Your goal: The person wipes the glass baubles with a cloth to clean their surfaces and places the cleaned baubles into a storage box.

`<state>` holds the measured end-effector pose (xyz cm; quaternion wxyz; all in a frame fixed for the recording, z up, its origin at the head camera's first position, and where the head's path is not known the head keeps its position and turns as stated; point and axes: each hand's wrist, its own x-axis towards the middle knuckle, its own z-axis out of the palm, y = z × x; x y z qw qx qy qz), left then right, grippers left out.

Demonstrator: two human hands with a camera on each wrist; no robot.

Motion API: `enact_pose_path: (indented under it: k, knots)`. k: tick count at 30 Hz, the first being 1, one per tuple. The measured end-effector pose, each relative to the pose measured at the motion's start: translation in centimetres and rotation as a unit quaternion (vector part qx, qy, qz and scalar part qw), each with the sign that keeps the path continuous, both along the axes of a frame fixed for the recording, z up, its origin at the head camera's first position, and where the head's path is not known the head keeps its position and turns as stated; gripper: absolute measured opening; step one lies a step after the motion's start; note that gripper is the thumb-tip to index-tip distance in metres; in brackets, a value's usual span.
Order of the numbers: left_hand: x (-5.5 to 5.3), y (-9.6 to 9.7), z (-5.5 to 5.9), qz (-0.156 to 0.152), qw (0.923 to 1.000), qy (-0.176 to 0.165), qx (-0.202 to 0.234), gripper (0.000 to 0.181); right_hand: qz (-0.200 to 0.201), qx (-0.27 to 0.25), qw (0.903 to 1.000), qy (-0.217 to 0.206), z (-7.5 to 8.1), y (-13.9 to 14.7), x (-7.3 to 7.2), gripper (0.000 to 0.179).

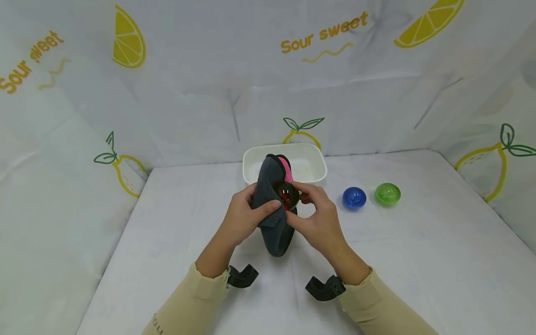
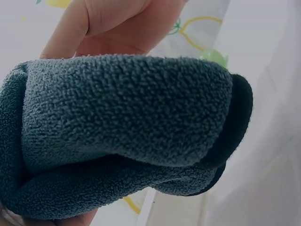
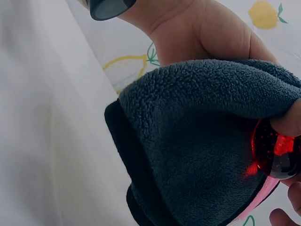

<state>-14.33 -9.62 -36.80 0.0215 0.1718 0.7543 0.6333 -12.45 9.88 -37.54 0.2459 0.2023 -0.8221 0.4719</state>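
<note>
A dark grey, fluffy cloth [image 1: 270,181] with black edging and a pink part [image 1: 287,170] is held folded in my left hand [image 1: 243,211], thumb on its near face. Against its inner side sits a dark red, shiny see-through ball [image 1: 289,195]. My right hand [image 1: 320,216] pinches that ball between thumb and fingers. In the right wrist view, the ball [image 3: 277,157] touches the cloth [image 3: 188,155] and glows red. The folded cloth [image 2: 127,108] fills much of the left wrist view and hides the ball there.
A white rectangular tub [image 1: 310,163] stands behind the cloth, at the table's back edge. To the right lie a blue ball [image 1: 354,198] and a green ball [image 1: 387,194], side by side on the white covered table [image 1: 176,232]. Lemon-printed white sheets [image 1: 188,60] surround the table.
</note>
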Motion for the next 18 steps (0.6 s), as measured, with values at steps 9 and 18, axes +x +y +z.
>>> enact_pose_path:
  k: [9, 18]
  knots:
    - [0.1, -0.11, 0.37, 0.0, 0.9999, -0.017, -0.003, 0.041, 0.028, 0.033, 0.9982, 0.041, 0.17, 0.18, -0.17, 0.06]
    - [0.05, -0.38, 0.43, -0.012, 0.9985, -0.032, 0.042, 0.045, 0.086, -0.009, 0.9962, 0.011, 0.12, -0.02, -0.33, 0.069]
